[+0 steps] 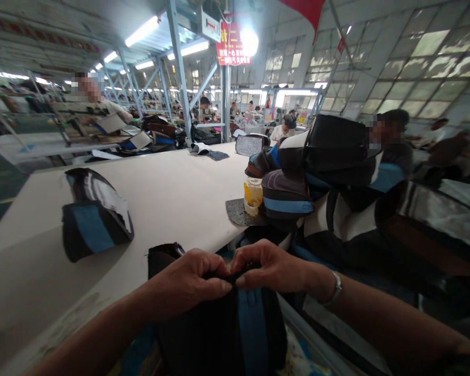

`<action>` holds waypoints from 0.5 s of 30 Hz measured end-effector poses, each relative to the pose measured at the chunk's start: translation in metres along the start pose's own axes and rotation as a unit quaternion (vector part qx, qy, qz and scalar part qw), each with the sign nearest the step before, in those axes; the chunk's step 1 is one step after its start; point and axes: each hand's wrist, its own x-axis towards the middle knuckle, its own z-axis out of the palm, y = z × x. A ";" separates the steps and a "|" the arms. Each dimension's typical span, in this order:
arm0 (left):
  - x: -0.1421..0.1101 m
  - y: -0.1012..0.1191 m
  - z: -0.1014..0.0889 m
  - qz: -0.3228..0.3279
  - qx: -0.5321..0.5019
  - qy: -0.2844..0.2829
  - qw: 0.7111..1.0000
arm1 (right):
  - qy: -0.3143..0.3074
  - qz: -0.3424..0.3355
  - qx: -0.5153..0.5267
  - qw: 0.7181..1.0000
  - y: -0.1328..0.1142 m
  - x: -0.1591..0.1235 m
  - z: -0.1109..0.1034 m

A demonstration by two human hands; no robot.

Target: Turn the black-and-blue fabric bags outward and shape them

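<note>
Left hand and right hand, fingers pinched on a black bag panel's top edge

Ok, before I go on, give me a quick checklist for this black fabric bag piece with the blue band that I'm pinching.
1. Grip: ok. The left hand and right hand both pinch the top edge of the black fabric bag piece.
2. Blue band: ok. It runs straight down from the hands.
3. Edge alignment: cannot tell. The fingers hide it.
4. Cream table: ok. The second black-and-blue bag piece lies flat on it, apart from the hands.
5. Clear jar with yellow contents: ok. It stands upright by a grey mat, apart from the hands.
</note>
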 end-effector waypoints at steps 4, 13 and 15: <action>-0.001 0.001 0.002 0.009 -0.015 -0.004 1.000 | 0.042 0.002 -0.017 0.999 0.002 -0.001 0.003; -0.006 0.008 0.003 0.003 0.062 0.029 0.998 | 0.074 0.004 0.014 0.997 0.003 -0.002 0.013; -0.008 0.010 0.004 0.001 0.073 0.038 0.997 | 0.083 0.006 0.016 0.996 -0.001 -0.003 0.014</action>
